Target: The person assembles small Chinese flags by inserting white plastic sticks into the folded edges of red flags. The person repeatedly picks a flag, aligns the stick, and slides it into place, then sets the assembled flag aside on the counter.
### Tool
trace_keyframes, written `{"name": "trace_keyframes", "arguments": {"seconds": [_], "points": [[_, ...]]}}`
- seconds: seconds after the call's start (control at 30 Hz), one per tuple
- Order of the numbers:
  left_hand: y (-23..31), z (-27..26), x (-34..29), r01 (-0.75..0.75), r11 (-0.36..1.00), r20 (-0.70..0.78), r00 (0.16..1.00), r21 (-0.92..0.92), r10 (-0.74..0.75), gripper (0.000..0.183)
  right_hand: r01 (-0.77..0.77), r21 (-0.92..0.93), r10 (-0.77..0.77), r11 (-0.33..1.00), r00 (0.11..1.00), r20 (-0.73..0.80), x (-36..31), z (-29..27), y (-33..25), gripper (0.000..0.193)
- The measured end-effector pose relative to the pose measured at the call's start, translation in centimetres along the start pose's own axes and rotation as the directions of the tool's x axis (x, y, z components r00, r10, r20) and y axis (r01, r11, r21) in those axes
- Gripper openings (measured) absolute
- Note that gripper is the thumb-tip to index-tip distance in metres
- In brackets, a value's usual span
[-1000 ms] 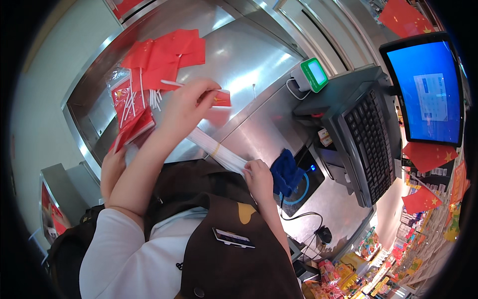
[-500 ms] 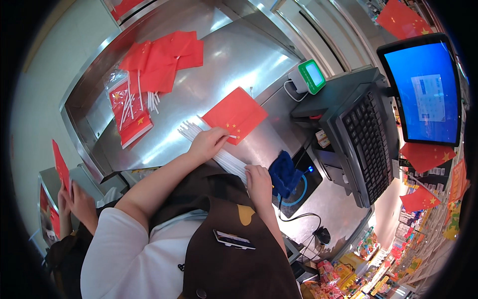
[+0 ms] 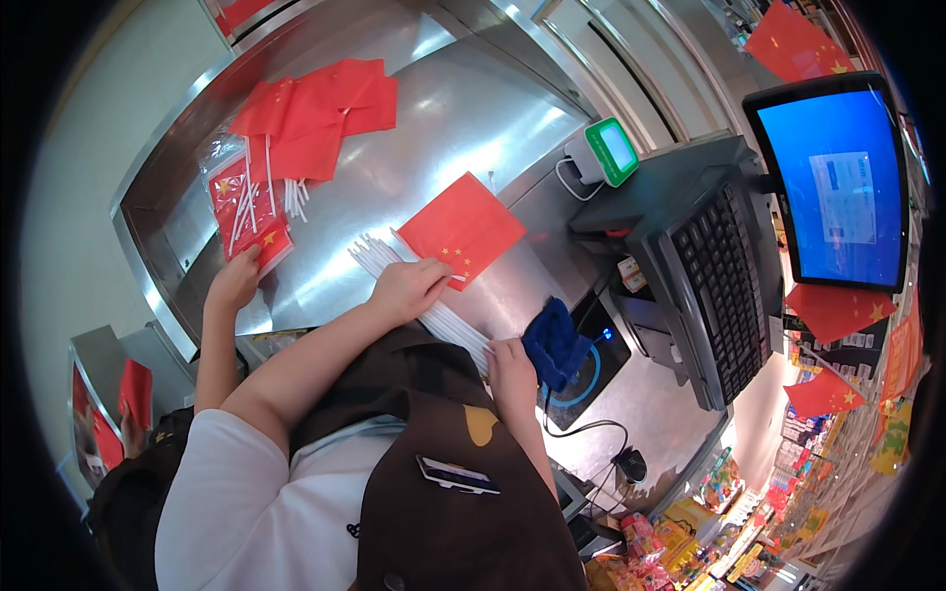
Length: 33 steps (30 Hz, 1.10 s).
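Observation:
A red paper-like flag with yellow stars (image 3: 471,222) lies flat on the steel counter. My left hand (image 3: 409,291) is closed at its near edge, fingertips pinching beside a small white tip. Under that hand a bundle of thin white sticks (image 3: 448,322) runs slantwise along the counter's front. My right hand (image 3: 512,369) is closed around the lower right ends of these sticks. Right beside it sits a dark blue cloth-like object (image 3: 554,345). Farther left lies a pile of red flags (image 3: 320,108), with a clear bag of flags and sticks (image 3: 235,192) next to it.
A co-worker's hand (image 3: 235,281) touches the bagged flags; their other hand (image 3: 131,433) is by a red flag (image 3: 136,392) at far left. To the right are a green-and-white device (image 3: 606,153), a keyboard (image 3: 724,286), a monitor (image 3: 833,182) and a black cable (image 3: 591,426).
The co-worker's one hand has reached onto the counter to the bagged flags; the flag at far left has dropped lower. My hands stay in nearly the same place.

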<state>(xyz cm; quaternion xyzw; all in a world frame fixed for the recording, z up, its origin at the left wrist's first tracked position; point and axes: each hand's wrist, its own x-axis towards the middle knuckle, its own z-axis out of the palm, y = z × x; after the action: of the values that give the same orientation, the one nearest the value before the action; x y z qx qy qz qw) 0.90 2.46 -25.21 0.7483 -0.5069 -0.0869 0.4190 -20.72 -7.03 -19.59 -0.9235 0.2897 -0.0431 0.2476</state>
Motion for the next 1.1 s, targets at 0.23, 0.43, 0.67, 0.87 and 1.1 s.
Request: {"name": "trace_keyframes", "arguments": {"seconds": [0.23,0.43,0.67,0.87,1.1], "points": [[-0.1,0.0,-0.1,-0.033,0.999,0.032,0.999,0.036,0.032,0.009,-0.143,-0.138,0.139,0.98,0.99,-0.037,0.1,-0.8,-0.8,0.017],[0.0,0.1,-0.1,-0.085,0.993,0.036,0.996,0.077,0.082,0.008,-0.043,0.079,0.048,0.996,0.996,-0.07,-0.8,-0.4,1.5,0.014],[2.4,1.4,0.7,-0.291,0.952,0.198,0.932,-0.095,0.305,0.015,-0.056,0.028,0.057,0.998,0.997,-0.057,0.6,-0.6,-0.9,0.013],[2.1,1.6,0.9,-0.235,0.968,0.303,0.919,-0.089,0.251,0.016,-0.173,0.242,0.149,0.955,0.982,0.115,1.0,-1.5,0.2,0.013],[1.9,2.3,0.5,-0.251,0.965,0.363,0.894,-0.08,0.263,0.014,-0.164,0.126,0.157,0.978,0.986,0.062,-0.9,0.0,1.0,0.017]]}}
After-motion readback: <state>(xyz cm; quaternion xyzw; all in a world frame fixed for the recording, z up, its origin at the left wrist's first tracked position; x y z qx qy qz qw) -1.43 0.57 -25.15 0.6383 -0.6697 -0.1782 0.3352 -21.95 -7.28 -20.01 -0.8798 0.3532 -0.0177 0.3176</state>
